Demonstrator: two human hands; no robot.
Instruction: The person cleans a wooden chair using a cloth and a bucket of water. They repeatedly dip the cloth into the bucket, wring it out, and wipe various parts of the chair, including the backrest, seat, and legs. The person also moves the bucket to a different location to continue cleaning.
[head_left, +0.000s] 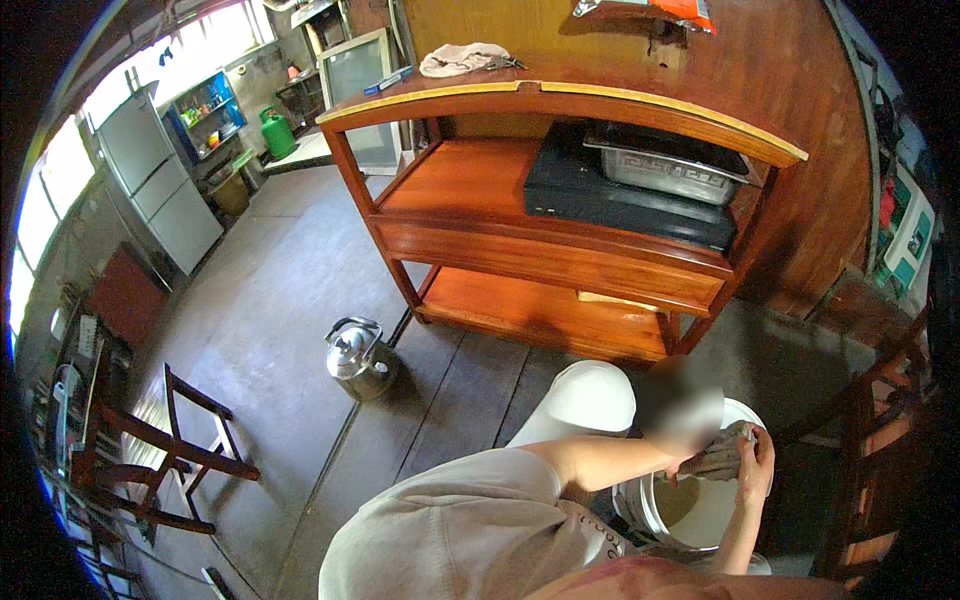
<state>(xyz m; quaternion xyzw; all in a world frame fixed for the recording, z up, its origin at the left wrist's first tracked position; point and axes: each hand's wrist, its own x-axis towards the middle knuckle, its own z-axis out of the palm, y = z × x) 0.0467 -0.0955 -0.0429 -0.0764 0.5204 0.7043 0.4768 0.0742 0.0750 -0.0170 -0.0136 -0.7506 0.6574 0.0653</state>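
Note:
A crumpled greyish cloth (716, 455) is held between my two hands above a white bucket (654, 517). My right hand (754, 459) grips the cloth's right end, fingers curled over it near the bucket's rim. At its left end is my left hand (672, 463), which is partly covered by a blurred patch; its visible fingers close around the cloth. Cloudy, brownish liquid (679, 501) shows inside the bucket below. The bucket's far side is partly hidden by the blur and my hands.
A reddish wooden cabinet (555, 240) stands ahead, with a light cloth (465, 58) on top and a black box (559, 184) on its shelf. A steel kettle (360, 364) sits on the floor. Wooden chairs (180, 450) are at left, a fridge (161, 180) beyond.

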